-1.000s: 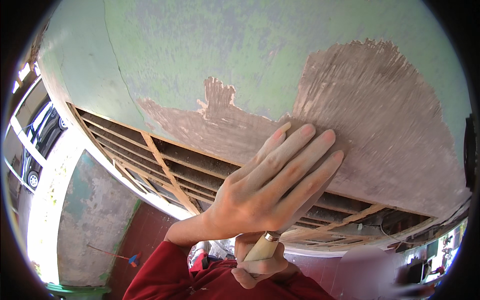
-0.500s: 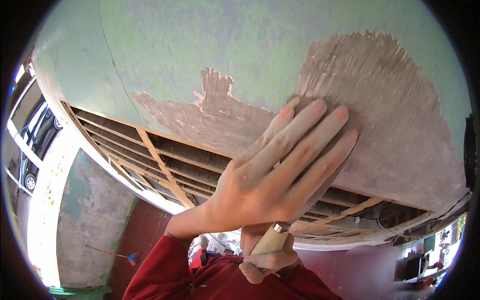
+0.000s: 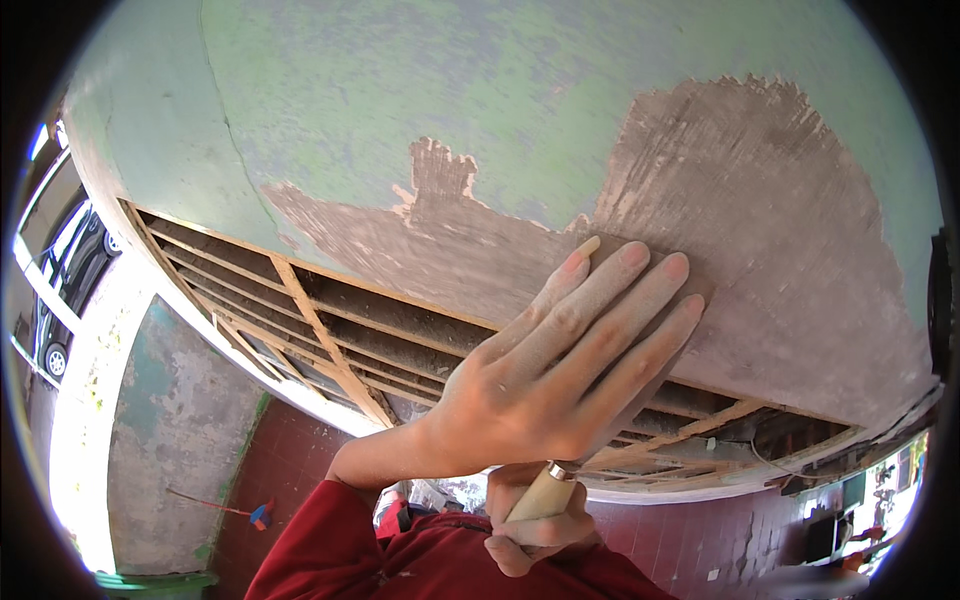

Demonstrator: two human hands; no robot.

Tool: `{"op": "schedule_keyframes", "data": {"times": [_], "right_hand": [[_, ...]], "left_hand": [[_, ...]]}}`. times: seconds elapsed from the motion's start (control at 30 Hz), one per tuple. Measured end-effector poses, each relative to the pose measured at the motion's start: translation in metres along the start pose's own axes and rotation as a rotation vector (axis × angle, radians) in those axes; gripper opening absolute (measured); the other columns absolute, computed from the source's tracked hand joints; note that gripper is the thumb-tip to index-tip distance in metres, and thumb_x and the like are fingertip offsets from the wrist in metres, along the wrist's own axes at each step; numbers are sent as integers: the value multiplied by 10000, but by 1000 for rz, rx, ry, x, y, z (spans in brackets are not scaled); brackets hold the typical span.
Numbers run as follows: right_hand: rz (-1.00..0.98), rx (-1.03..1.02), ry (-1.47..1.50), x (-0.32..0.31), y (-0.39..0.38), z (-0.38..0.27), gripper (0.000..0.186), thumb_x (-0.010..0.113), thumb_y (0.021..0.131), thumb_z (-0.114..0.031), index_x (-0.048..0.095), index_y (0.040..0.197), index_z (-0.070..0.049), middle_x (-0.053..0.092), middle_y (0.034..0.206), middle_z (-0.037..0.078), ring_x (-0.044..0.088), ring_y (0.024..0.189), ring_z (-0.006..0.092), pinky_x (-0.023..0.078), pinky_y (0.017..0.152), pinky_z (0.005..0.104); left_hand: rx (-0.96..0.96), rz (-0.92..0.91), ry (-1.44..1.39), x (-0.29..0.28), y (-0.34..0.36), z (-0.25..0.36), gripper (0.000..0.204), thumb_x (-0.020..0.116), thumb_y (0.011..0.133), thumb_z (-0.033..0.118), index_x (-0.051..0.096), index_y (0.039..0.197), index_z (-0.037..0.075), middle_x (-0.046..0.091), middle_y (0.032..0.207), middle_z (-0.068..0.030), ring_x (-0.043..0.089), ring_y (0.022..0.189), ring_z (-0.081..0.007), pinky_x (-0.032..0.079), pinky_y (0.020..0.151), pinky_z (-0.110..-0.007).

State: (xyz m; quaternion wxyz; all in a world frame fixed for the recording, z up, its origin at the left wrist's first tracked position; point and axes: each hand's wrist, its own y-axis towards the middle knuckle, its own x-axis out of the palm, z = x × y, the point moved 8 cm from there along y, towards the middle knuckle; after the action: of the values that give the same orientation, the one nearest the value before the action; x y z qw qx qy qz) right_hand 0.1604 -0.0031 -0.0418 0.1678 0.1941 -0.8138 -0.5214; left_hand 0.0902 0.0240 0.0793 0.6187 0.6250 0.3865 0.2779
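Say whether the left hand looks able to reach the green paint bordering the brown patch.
Probably yes: the left hand has its fingers outstretched over the brown patch, near the ragged edge of the green paint, with nothing visible blocking the way.

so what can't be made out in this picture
Head view:
Most of the pale-handled tool beyond its metal collar: hidden behind the left hand.
Left thumb: hidden behind that same hand.
Green painted surface: cut off by the top edge, so its full extent is unknown.
Grey shape at lower right: too blurred to name.
Clutter near the right rim: too small to sort out.
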Motion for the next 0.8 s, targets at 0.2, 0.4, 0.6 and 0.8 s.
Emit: {"op": "schedule_keyframes", "data": {"times": [0.2, 0.4, 0.6, 0.8], "right_hand": [[-80, 0, -35, -2, 15, -5, 218, 844, 651, -80, 629, 618, -98, 474, 501, 18, 459, 467, 152, 475, 650, 280], [-148, 17, -88, -4, 23, -13, 163, 772, 723, -61, 612, 716, -94, 479, 475, 4, 427, 409, 143, 379, 452, 272], [-121, 52, -88, -2, 14, -8, 159, 759, 741, -63, 602, 735, -86, 485, 467, 6, 423, 400, 140, 353, 388, 260], [-143, -55, -70, 4, 31, -10, 161, 758, 739, -47, 602, 745, -86, 470, 460, 9, 428, 396, 139, 360, 391, 261]], "left_hand": [[94, 57, -17, 8, 7, -5, 384, 701, 836, 179, 709, 1197, 50, 670, 1262, -107, 631, 1192, -282, 554, 1035, -433], [6, 14, 19, 4, 0, 1, 393, 782, 741, 125, 741, 1130, 82, 717, 1176, -86, 683, 1101, -256, 594, 964, -411], [1, 58, -1, 4, 3, -3, 422, 831, 693, 76, 756, 1108, 99, 749, 1107, -83, 719, 1023, -245, 624, 918, -406], [41, 89, 13, 2, 10, -7, 411, 800, 732, 108, 736, 1137, 80, 720, 1165, -82, 685, 1093, -252, 598, 964, -412]]}}
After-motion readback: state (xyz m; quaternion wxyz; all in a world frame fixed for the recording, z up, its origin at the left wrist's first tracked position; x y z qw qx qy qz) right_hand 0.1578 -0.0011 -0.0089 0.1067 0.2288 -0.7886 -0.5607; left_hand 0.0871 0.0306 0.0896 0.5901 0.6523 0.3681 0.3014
